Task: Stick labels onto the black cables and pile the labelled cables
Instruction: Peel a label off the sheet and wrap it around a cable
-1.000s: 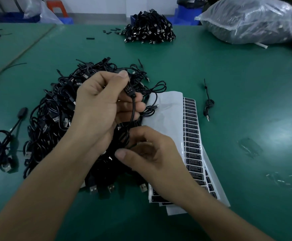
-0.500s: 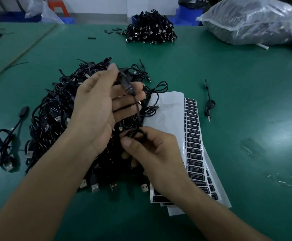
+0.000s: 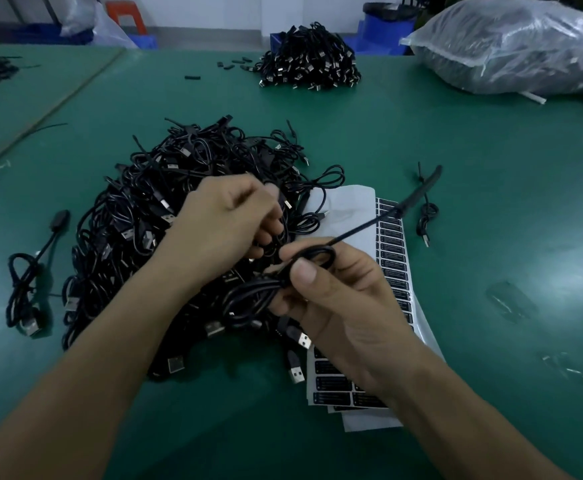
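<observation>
1. Pinching the looped cable (image 3: 369, 230), the right hand (image 3: 345, 299) lets its freed end swing beyond the fingers, over the label sheet (image 3: 392, 244).
2. Left hand (image 3: 227, 220), having let go, curls into the pile (image 3: 137, 216); grip unclear.
3. Labelling likely follows.

left grip (image 3: 227, 220) curled, knuckles up; right grip (image 3: 335, 289) pinching, thumb uppermost

On the worktop (image 3: 491, 161), the heap (image 3: 137, 216) overlaps the label sheets (image 3: 392, 244) to its right. Left cable (image 3: 26, 282) and right cable (image 3: 427, 220) flank them; far pile (image 3: 311, 64) and bag (image 3: 512, 46) lie behind.
</observation>
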